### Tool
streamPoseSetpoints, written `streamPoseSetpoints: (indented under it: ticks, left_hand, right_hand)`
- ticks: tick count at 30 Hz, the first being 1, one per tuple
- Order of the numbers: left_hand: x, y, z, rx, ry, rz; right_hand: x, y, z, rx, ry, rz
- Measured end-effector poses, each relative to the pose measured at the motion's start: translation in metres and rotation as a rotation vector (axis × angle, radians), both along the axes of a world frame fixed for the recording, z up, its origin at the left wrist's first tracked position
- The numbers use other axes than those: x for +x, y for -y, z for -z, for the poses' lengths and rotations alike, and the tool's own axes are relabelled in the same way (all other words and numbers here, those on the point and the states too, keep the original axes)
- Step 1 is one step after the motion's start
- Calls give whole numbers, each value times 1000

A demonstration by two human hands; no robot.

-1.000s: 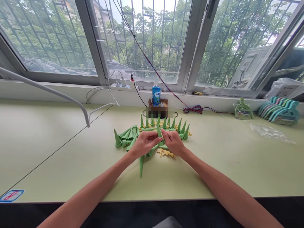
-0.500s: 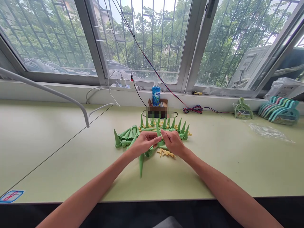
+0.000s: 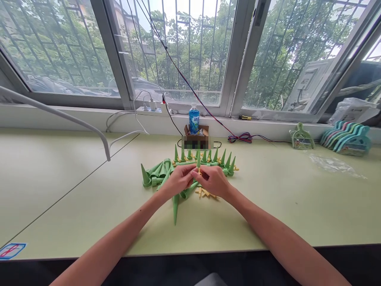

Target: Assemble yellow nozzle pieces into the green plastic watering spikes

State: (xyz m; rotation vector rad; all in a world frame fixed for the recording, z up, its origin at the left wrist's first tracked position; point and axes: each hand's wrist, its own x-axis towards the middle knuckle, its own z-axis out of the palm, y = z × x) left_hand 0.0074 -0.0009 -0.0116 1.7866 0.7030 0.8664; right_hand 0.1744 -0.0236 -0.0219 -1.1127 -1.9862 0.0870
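My left hand (image 3: 177,180) and my right hand (image 3: 213,181) meet over the middle of the pale green table (image 3: 89,198). Both pinch the same upright green plastic cone spike (image 3: 198,160), and a small yellow piece (image 3: 199,173) shows between my fingertips. A row of standing green spikes (image 3: 222,159) is just behind my hands. Loose green spikes (image 3: 157,172) lie in a pile to the left. One long spike (image 3: 176,207) lies pointing toward me. Small yellow pieces (image 3: 206,193) lie under my right hand.
A blue bottle (image 3: 193,120) and a small box (image 3: 196,137) stand at the back near the window sill. Red and black cables (image 3: 242,137) trail there. Coloured plastic items (image 3: 347,137) are stacked at the far right, beside clear plastic wrap (image 3: 333,165). A white tube (image 3: 59,119) crosses the left.
My hands have drawn closer together around the upright spike, and the yellow piece now shows at my fingertips. The view has shifted slightly.
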Motion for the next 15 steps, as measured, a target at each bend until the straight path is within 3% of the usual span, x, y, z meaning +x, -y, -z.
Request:
streamPoseSetpoints:
  ticks: [15]
  left_hand:
    - [0, -1, 4, 7, -21, 48]
  right_hand:
    - [-4, 2, 4, -46, -55, -57]
